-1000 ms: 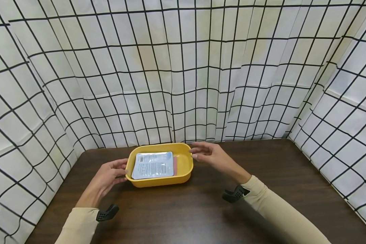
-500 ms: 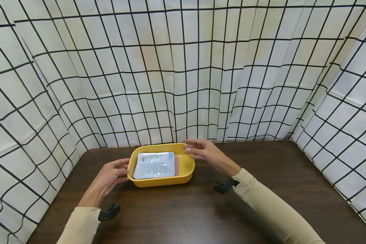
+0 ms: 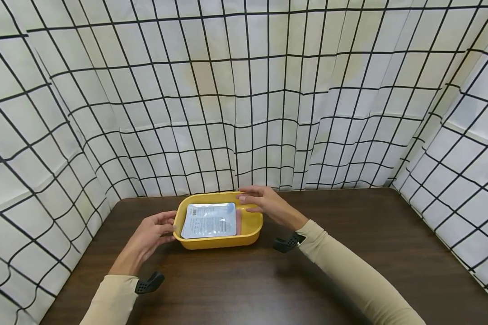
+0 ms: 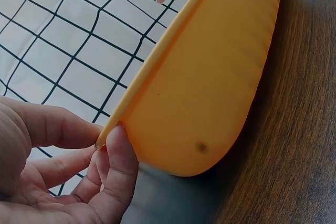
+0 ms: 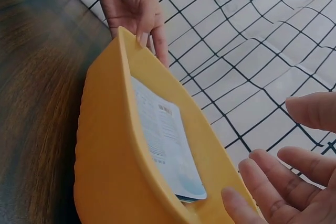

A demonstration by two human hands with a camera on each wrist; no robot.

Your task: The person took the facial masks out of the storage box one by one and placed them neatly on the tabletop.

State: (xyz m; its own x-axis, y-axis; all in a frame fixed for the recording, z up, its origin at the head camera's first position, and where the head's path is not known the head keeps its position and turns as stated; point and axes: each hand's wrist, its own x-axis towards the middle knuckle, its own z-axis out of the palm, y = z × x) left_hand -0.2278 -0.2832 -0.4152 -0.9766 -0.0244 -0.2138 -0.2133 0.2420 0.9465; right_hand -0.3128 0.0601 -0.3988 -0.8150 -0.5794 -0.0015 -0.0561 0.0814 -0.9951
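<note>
A shallow yellow plastic bin sits near the far edge of the table. Inside it, toward the left, lies a flat light-blue printed packet, with a pink edge of something showing from beneath. My left hand pinches the bin's left rim between thumb and finger, which the left wrist view shows close up. Over the bin's right end hovers my right hand, fingers spread and relaxed, holding nothing. In the right wrist view its fingers overlap the bin's back wall, to the right of the packet.
Dark wood-grain table surrounds the bin. White cloth with a black grid hangs right behind the table and along both sides. Each wrist carries a black strap mount.
My right hand has moved left, from the bin's right rim to over its right end. The left hand keeps its pinch on the rim. The whole head view has shifted slightly.
</note>
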